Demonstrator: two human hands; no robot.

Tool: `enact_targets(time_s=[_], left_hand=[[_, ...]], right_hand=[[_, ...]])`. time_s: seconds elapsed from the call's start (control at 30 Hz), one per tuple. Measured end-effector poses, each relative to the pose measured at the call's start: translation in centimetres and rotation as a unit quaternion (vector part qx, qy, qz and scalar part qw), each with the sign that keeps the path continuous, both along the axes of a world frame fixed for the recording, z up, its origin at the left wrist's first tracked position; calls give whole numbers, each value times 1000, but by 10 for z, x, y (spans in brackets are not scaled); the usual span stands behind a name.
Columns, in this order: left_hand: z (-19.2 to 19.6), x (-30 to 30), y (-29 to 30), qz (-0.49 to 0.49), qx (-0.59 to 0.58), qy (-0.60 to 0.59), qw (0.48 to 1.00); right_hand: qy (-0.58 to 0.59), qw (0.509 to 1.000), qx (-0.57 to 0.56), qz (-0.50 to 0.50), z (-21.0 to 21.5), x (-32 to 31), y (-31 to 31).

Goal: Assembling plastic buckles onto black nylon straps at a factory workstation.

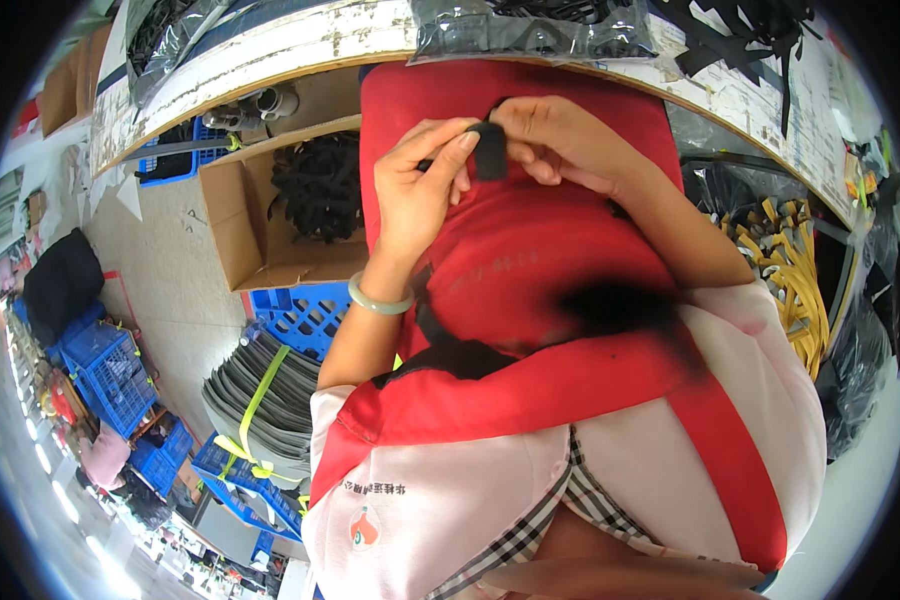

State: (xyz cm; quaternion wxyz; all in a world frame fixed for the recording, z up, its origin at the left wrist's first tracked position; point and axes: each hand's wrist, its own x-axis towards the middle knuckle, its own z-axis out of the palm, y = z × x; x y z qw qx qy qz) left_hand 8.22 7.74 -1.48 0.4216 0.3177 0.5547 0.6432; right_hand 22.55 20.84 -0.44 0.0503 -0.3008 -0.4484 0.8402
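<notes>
left hand [420, 190]: fingers pinched on black strap piece [488, 150], thumb on its left edge
right hand [560, 140]: fingers closed on strap's top right
strap: over red apron [530, 250], below counter [270, 50]
axis: probably upright, partly hidden

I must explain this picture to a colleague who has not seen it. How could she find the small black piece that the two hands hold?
Start at the red apron that fills the middle of the view. Near its top edge the left hand and the right hand meet, and the small black piece is pinched between their fingertips. It is flat, dark and roughly rectangular, unlike the tangled black parts in the cardboard box.
</notes>
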Motion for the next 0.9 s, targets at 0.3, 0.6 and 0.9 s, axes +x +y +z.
enact_targets(time_s=[0.3,0.6,0.9], left_hand=[[29,-110,-102,-85,-68,-25,994],[-37,-195,-161,339,1,-365,867],[-14,-48,1,11,-42,-272,961]], right_hand=[[-26,943,329,-41,6,22,21],[-185,661,666,-292,-15,151,176],[-384,522,756,-89,-12,48,217]])
